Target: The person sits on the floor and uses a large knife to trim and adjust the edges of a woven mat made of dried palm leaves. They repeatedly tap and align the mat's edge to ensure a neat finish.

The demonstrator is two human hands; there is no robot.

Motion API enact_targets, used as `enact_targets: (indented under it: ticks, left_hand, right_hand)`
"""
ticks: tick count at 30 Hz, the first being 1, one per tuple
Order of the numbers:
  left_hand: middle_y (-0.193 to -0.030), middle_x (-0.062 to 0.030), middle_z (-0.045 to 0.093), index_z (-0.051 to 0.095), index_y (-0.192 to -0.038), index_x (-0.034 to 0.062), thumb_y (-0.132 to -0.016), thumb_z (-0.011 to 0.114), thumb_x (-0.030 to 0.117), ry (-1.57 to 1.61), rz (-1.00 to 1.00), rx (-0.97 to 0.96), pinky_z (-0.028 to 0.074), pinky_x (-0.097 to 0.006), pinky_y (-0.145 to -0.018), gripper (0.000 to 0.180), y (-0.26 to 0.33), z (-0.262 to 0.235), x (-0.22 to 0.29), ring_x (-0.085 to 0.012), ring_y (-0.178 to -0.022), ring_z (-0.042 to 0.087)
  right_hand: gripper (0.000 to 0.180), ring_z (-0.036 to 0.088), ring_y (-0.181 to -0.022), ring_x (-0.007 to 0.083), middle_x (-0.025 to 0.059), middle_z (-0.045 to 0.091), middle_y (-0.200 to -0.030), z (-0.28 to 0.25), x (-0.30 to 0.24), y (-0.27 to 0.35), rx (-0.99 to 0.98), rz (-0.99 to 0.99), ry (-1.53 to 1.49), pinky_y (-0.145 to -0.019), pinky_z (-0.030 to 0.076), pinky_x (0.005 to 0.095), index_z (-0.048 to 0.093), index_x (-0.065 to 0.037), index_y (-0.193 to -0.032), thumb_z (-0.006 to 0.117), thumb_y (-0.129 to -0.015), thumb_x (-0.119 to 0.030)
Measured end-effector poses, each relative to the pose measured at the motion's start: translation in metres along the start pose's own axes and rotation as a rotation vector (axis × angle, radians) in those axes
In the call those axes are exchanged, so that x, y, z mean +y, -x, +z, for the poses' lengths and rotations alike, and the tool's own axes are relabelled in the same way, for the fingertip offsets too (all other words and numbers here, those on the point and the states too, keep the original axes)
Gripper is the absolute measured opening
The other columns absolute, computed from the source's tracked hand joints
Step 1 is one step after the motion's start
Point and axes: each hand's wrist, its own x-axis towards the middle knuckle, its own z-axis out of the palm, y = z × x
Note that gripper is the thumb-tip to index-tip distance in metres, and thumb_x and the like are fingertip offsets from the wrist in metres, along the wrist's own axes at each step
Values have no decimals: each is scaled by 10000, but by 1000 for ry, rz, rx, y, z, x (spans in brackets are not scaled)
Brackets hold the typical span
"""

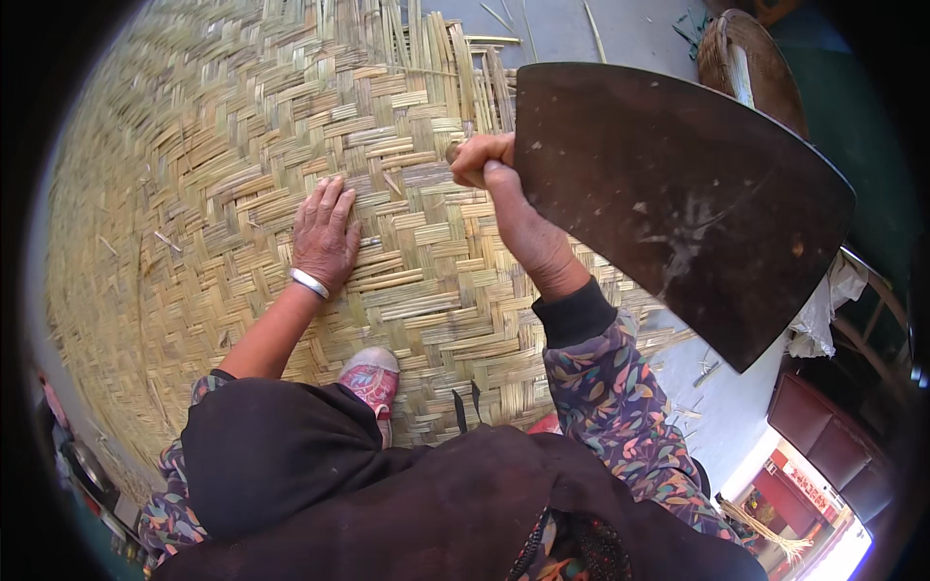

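Dark brown cloth (426, 513) nearest us. Straw-coloured woven-strip mat (228, 223) spreads under our left hand (326, 237), flat, fingers extended, empty. Broad dark metal blade (668, 194) right of our right hand (515, 205): likely stiff, heavy; best held by round brown handle (452, 153), fingers wrapped there.

Dk brn blade (678, 198), yel-grn herringbone mat (412, 247)

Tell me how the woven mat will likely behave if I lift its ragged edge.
The woven mat would probably bend, being plaited from thin strips. Loose ends along that edge may catch or slip out. The left shoe on it could pin it there.
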Motion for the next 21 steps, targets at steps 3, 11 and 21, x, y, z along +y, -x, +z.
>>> enact_targets:
  ticks: [3, 11, 21]
  left_hand:
    - [-1471, -115, 422, 478, -1353, 101, -875, 611, 199, -13, -3, -11, 264, -467, -1144, 506, -1, 0, 0, -312, -1394, 348]
    - [-1471, -110, 420, 479, -1343, 103, -853, 623, 192, 18, -1, 2, 262, -451, -1145, 519, 1, 1, -2, -299, -1393, 350]
    - [-1471, -117, 418, 471, -1352, 97, -878, 605, 176, 26, -10, -20, 261, -459, -1148, 499, -1, -2, -1, -307, -1400, 343]
  right_hand:
    - [188, 543, -787, 97, 35, 611, -848, 30, 24, 6, -91, 323, 207, -786, 489, 274, 603, -14, -860, 453, -921, -108]
    - [195, 608, -896, 140, 57, 636, -935, 15, 9, -3, 3, 100, 105, -870, 527, 307, 619, -14, -910, 443, -950, -88]
    - [205, 574, -756, 158, 38, 599, -718, 48, 41, -3, 57, 326, 113, -769, 477, 307, 631, -50, -723, 471, -845, -91]
